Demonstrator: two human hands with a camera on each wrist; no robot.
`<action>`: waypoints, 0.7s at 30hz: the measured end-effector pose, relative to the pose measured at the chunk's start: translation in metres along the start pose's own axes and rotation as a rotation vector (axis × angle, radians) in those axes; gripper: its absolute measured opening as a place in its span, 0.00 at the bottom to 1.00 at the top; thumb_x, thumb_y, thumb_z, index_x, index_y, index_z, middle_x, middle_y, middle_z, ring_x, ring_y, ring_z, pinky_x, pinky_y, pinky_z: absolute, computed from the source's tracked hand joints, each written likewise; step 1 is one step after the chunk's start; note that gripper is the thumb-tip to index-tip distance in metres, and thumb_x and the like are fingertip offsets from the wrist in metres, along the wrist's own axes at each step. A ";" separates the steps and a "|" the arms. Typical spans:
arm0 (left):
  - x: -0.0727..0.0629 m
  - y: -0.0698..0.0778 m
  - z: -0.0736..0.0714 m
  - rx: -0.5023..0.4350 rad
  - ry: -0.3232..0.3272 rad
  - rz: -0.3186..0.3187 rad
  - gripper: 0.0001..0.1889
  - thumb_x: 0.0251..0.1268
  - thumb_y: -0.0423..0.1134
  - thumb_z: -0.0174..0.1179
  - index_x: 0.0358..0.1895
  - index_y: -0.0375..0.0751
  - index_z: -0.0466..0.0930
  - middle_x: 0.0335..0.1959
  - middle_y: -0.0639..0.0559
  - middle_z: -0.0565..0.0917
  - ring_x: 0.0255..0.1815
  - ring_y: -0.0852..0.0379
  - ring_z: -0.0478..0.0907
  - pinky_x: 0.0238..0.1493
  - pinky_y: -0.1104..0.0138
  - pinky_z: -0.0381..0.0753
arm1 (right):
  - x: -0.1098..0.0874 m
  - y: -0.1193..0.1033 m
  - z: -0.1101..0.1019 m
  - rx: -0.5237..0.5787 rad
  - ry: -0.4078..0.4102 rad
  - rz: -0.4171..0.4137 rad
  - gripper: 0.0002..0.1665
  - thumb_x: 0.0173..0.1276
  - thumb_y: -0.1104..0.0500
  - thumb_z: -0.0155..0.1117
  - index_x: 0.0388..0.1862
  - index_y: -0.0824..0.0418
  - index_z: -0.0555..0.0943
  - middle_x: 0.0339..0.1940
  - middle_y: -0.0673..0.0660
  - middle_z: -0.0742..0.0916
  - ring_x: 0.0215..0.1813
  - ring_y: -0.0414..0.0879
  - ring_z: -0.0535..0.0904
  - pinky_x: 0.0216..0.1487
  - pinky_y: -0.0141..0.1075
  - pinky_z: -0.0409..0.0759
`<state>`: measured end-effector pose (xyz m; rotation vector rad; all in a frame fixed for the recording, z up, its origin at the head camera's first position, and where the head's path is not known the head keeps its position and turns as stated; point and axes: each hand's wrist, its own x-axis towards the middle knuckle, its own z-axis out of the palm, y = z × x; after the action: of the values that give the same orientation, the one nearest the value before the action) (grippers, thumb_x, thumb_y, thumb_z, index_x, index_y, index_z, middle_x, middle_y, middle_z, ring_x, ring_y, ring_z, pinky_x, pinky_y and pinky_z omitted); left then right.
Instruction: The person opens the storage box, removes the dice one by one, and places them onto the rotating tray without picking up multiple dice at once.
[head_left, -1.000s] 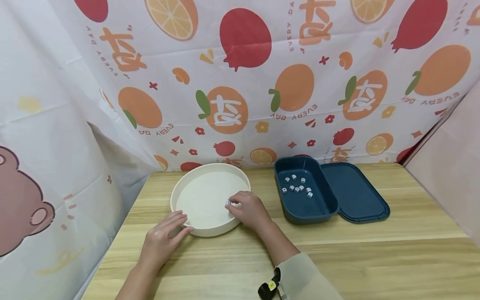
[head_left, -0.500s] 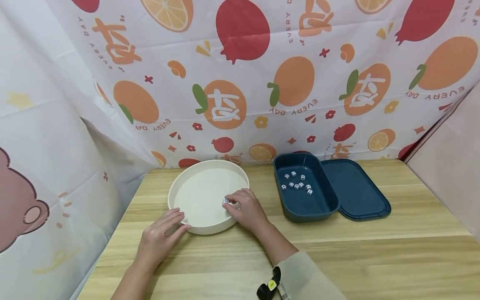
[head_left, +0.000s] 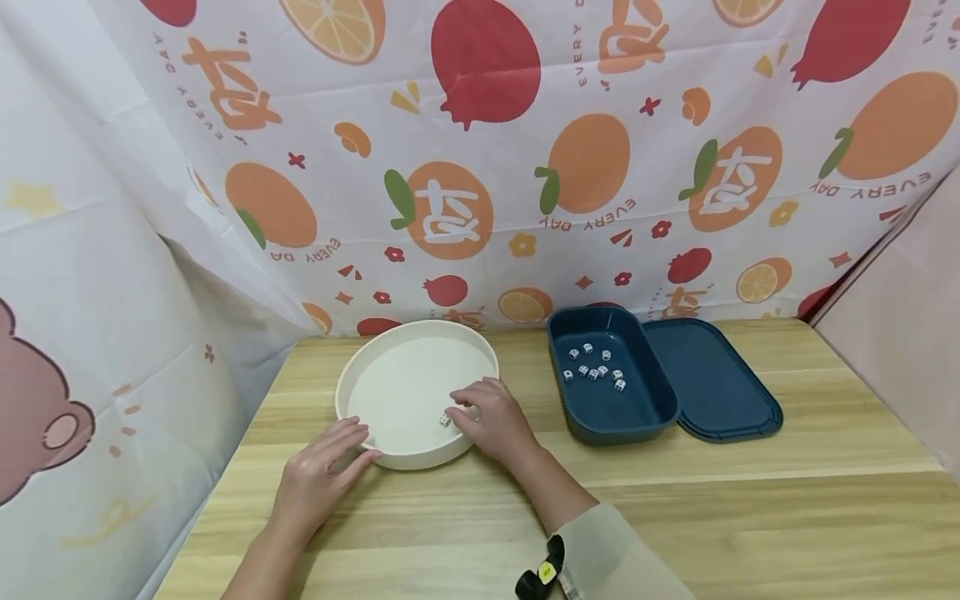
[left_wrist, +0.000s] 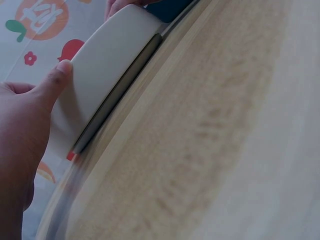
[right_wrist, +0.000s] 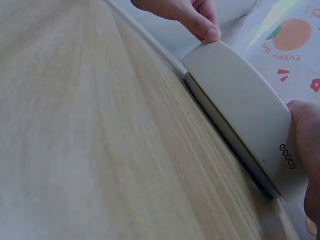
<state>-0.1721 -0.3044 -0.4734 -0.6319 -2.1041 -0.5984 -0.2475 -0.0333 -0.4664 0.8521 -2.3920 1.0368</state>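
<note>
A small white die with dark pips lies or drops inside a round cream tray, just beyond my right thumb's tip. Over the tray's right rim, my right hand has thumb and forefinger apart with nothing visible between them. At the front left of the tray, my left hand rests fairly straight fingers and its thumb on the rim. The left wrist view has the left thumb touching the rim's top edge. In the right wrist view, the tray's outer wall bears the word "ecoco".
Right of the tray stands a dark blue rectangular box with several white dice on its floor. Its flat blue lid lies against the box's right side. Behind the wooden table hangs a fruit-print cloth.
The die has left the right fingertips and sits lower in the tray; the thumb and forefinger have parted. Earlier, the view shifted slightly. The left hand keeps its place on the rim.
</note>
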 end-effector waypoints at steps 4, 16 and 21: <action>-0.001 0.000 -0.001 0.001 -0.007 -0.004 0.25 0.62 0.59 0.63 0.38 0.38 0.89 0.42 0.44 0.89 0.48 0.46 0.85 0.67 0.82 0.68 | -0.002 -0.003 -0.001 -0.046 -0.015 0.008 0.17 0.66 0.50 0.70 0.48 0.58 0.87 0.41 0.49 0.90 0.49 0.42 0.85 0.72 0.42 0.73; 0.001 -0.001 0.000 -0.012 0.001 0.005 0.26 0.62 0.60 0.62 0.38 0.37 0.89 0.41 0.44 0.89 0.47 0.46 0.86 0.66 0.81 0.69 | 0.005 -0.013 -0.027 -0.031 0.015 0.006 0.18 0.68 0.50 0.67 0.52 0.58 0.86 0.48 0.52 0.89 0.53 0.42 0.85 0.57 0.33 0.85; 0.001 -0.002 0.000 -0.019 -0.002 0.003 0.23 0.59 0.57 0.66 0.38 0.37 0.89 0.41 0.44 0.90 0.47 0.46 0.86 0.66 0.81 0.69 | 0.013 -0.009 -0.054 -0.037 0.051 0.057 0.20 0.68 0.49 0.67 0.53 0.60 0.85 0.50 0.55 0.89 0.56 0.46 0.85 0.58 0.36 0.84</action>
<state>-0.1738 -0.3056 -0.4728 -0.6467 -2.1012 -0.6170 -0.2445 -0.0023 -0.4196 0.7399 -2.3976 1.0194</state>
